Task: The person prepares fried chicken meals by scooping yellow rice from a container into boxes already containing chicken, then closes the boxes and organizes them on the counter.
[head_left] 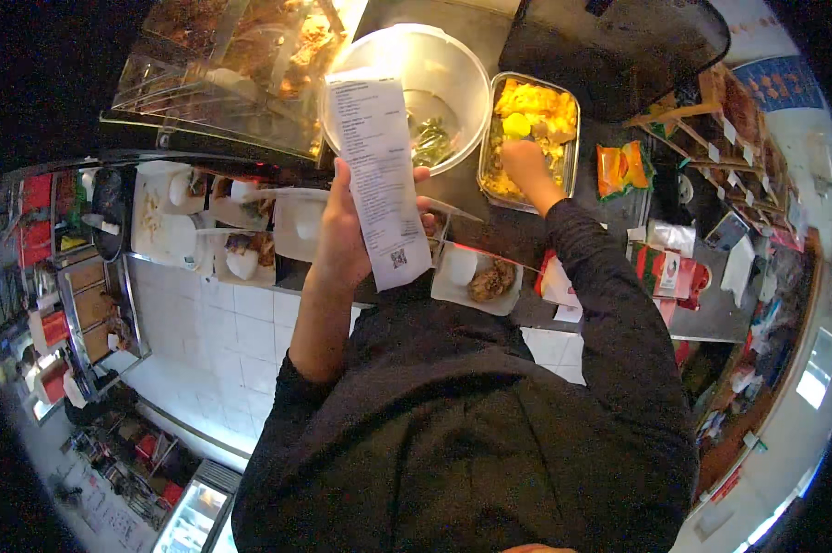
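Observation:
My left hand (344, 226) holds a long white printed receipt (379, 175) upright, the thumb along one edge and fingertips showing past the other. Its lower end bears a square code. My right hand (526, 169) is over a rectangular metal tray (574, 138) of yellow-orange food. The fingers of that hand are curled and point down into the food; what they hold, if anything, is hidden. A bright yellow round piece (516, 126) lies just beyond the knuckles. Behind the receipt stands a large translucent round tub (466, 69) with something green in its bottom.
An orange packet (621, 170) lies right of the tray. A white container (453, 300) with white and brown food sits close to my body. Several food containers (300, 221) line the counter at left. A glass display case (222, 88) stands far left, a dark mesh screen (609, 51) far right.

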The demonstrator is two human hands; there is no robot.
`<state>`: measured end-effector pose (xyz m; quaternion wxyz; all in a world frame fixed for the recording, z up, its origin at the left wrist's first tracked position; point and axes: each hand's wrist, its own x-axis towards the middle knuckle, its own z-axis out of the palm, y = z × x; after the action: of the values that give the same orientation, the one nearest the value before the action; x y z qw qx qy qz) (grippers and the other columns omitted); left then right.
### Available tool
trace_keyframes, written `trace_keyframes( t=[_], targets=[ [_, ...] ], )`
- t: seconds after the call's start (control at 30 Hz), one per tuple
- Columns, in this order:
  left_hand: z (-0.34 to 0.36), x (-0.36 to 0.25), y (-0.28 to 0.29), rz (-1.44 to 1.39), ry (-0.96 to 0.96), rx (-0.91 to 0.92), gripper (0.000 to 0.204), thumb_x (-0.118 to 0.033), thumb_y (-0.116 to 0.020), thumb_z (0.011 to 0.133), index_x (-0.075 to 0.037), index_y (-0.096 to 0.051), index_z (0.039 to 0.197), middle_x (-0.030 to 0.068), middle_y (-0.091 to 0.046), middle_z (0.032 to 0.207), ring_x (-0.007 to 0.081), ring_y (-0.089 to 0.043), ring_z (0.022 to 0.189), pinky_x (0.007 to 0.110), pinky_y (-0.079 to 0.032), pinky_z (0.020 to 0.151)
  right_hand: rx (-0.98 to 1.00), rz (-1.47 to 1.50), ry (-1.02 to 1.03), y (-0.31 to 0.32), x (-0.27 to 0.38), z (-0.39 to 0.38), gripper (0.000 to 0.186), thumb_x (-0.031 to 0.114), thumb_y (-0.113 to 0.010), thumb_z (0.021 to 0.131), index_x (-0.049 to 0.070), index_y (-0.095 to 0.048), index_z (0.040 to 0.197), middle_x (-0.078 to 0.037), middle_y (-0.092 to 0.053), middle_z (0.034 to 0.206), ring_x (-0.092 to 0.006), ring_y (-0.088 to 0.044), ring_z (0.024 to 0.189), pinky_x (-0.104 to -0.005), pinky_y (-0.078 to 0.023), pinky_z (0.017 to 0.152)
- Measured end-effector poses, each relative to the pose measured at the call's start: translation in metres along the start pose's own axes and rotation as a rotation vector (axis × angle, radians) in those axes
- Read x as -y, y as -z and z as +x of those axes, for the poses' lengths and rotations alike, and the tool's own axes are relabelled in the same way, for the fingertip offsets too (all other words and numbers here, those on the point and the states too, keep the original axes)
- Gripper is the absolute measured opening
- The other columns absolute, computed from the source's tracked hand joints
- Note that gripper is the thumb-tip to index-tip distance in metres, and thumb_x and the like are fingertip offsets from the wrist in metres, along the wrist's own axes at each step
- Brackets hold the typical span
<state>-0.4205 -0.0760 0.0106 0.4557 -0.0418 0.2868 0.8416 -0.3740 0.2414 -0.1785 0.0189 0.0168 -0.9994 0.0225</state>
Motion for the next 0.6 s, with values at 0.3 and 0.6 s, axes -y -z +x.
trace_keyframes(
  t=[0.3, 0.6],
  targets=[
    [0.023, 0.007, 0.004, 0.141, 0.038, -0.154, 0.068, -0.056, -0.021, 0.099, -0.003, -0.036, 0.139, 0.0200, -0.055, 0.126, 0.0261, -0.062, 0.090, 0.045, -0.055, 0.078, -0.058, 0.082, -0.037, 0.021, -0.027, -0.026, 0.009, 0.014, -0.054, 0.081, 0.010, -0.061, 0.085, -0.013, -0.065, 0.078, -0.0357, -0.065, 0.074, -0.0482, -0.050, 0.061],
    [0.022, 0.011, 0.011, 0.131, 0.042, -0.126, 0.066, -0.055, -0.021, 0.099, -0.005, -0.037, 0.139, 0.0179, -0.056, 0.124, 0.0252, -0.062, 0.086, 0.047, -0.055, 0.077, 0.321, 0.398, -0.324, 0.065, 0.026, -0.077, 0.020, 0.023, -0.056, 0.086, 0.008, -0.069, 0.091, -0.017, -0.068, 0.088, -0.0377, -0.066, 0.084, -0.0487, -0.050, 0.070]
  ],
)
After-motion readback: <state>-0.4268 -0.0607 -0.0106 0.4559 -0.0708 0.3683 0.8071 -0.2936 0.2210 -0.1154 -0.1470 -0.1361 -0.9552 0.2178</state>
